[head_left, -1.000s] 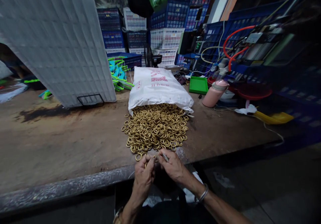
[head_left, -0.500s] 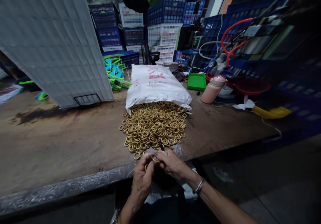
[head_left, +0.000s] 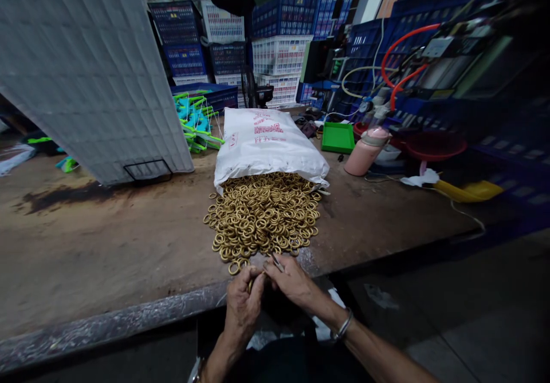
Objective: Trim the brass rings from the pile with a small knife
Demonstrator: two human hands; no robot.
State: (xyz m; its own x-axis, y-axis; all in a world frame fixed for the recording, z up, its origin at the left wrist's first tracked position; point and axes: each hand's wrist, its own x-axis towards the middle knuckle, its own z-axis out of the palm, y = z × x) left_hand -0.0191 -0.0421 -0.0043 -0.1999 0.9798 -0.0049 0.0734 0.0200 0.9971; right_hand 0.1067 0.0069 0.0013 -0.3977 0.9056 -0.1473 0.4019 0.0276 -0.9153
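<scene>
My left hand point(head_left: 243, 300) is closed, with thumb and forefinger pinching a brass-coloured ring point(head_left: 250, 285) at the table's front edge. Beside it, almost touching fingertips, my right hand point(head_left: 292, 280) is closed round a slim metal tool point(head_left: 277, 263) like a small blade; its exact kind is unclear. What lies between the fingertips is mostly hidden. Just beyond both hands spreads a heap of similar rings point(head_left: 266, 217), spilling from the mouth of a white woven sack point(head_left: 268, 148) with red print, which lies on its side.
The brown table point(head_left: 129, 245) has a worn front edge. A grey ribbed panel point(head_left: 98, 79) stands at left, near green and blue plastic pieces point(head_left: 197, 119). On the right are a green tray point(head_left: 337, 137), a pink bottle point(head_left: 366, 153) and a yellow scoop-like piece point(head_left: 472, 191). Stacked crates point(head_left: 281, 56) line the back.
My right hand has turned slightly, and the tool in it now shows a lighter metal side. The ring seen between the fingertips is now mostly covered. My left hand has barely moved.
</scene>
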